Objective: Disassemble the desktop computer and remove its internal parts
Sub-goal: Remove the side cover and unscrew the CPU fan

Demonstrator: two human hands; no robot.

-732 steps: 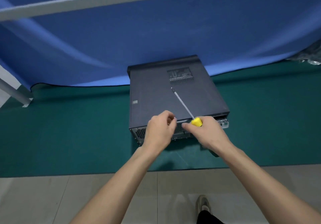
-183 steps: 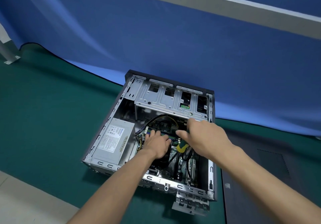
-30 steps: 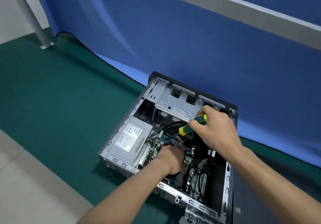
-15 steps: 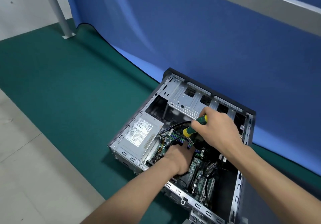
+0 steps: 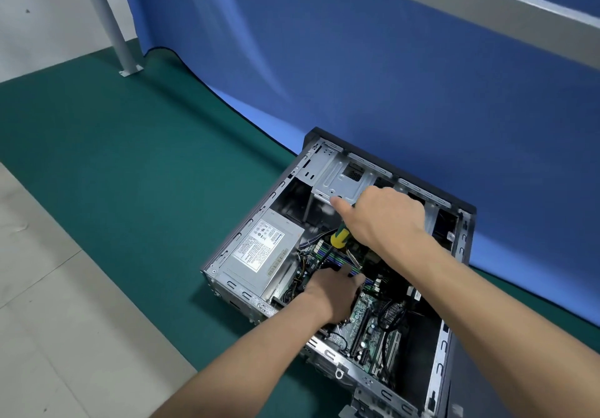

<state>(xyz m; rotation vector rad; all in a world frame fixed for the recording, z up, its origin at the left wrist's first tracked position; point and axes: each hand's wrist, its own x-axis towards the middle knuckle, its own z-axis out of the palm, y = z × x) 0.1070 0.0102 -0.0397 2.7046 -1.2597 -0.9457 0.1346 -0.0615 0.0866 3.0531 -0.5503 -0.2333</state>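
Observation:
The desktop computer case (image 5: 227,245) lies on its side with the cover off, showing the green motherboard (image 5: 367,317), a grey power supply (image 5: 259,255) and a metal drive cage (image 5: 344,180). My right hand (image 5: 386,219) grips a screwdriver (image 5: 339,239) with a yellow and green handle, its shaft pointing down into the case. My left hand (image 5: 331,294) reaches inside over the motherboard near the memory slots; its fingers are hidden, so what they touch cannot be told.
The case sits on a green mat (image 5: 130,174) before a blue backdrop (image 5: 357,60). A grey post (image 5: 110,28) stands at the far left. Tiled floor (image 5: 48,320) lies at the near left.
The view has shifted, so the case sits further right and lower. My right hand has moved up toward the drive cage, keeping the screwdriver. My left hand stays inside the case.

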